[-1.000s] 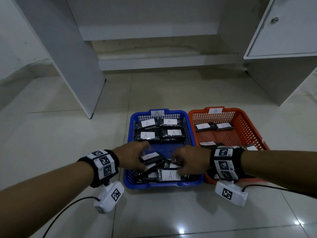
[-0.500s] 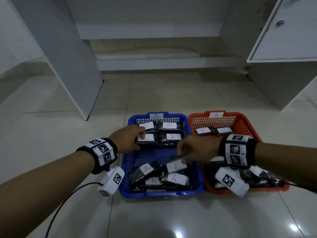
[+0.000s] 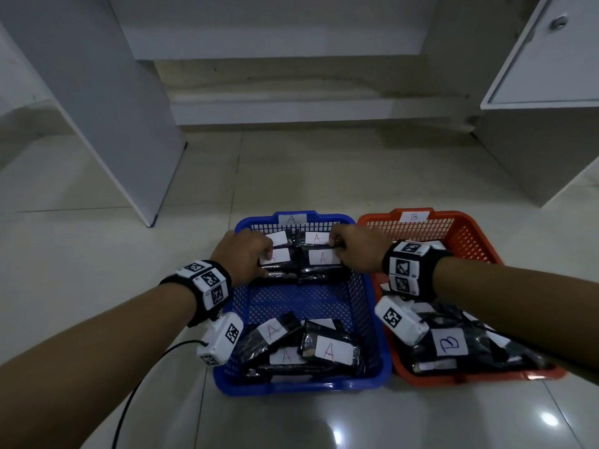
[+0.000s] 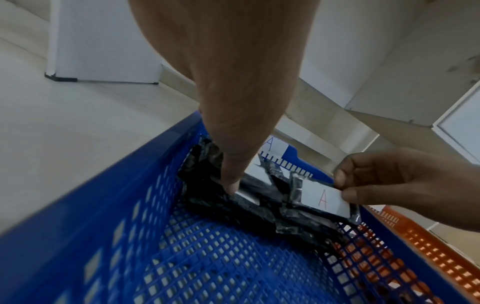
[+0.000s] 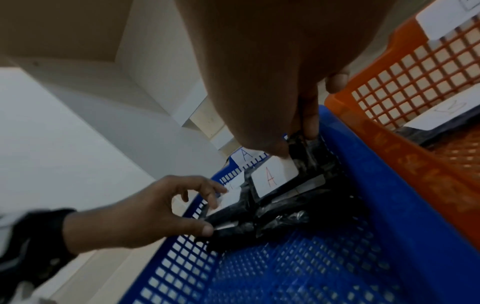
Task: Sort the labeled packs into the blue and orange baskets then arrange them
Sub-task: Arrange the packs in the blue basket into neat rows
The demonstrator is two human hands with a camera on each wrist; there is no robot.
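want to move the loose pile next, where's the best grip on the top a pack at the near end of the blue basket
Pinch the A pack across its short width, coming straight down from above. It lies flat, label up, atop the near pile in the blue basket, so its long edges look exposed. The near basket wall probably blocks a low approach.

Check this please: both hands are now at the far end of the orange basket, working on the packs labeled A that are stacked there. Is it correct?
Not quite. The left hand and the right hand are at the far end of the blue basket, not the orange basket. The head view shows it: the stacked packs labeled A lie inside the blue one. The rest is correct.
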